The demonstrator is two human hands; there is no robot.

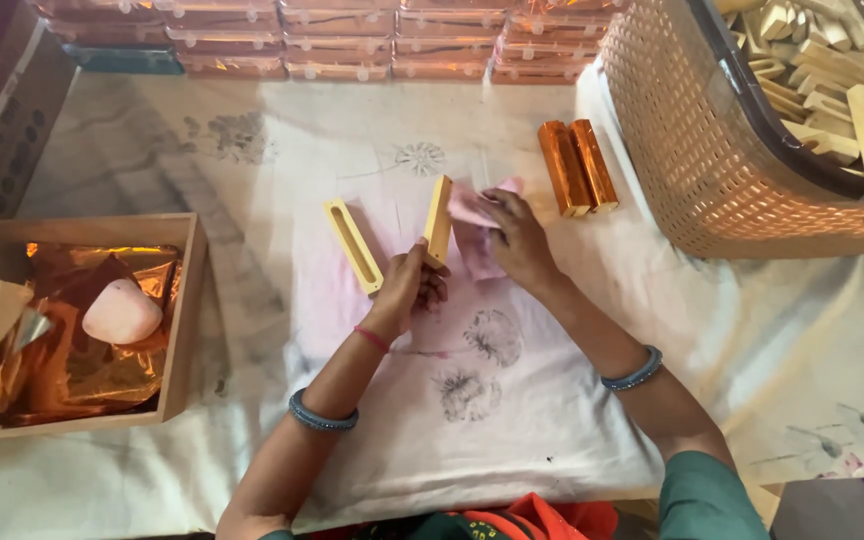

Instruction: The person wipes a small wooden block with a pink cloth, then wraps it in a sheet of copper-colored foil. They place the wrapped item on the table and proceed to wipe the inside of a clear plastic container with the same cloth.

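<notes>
Your left hand (407, 290) gripped a yellow wooden block (438, 221), held upright on its edge over the white cloth (512, 400). Your right hand (514, 238) pinched a pink rag (467, 205) against the block's right face. A second slotted block (353, 245) lay just left. Two copper-wrapped bars (577, 165) sat to the right, near a woven basket (692, 150). A wooden tray (184, 300) of foil stood far left.
</notes>
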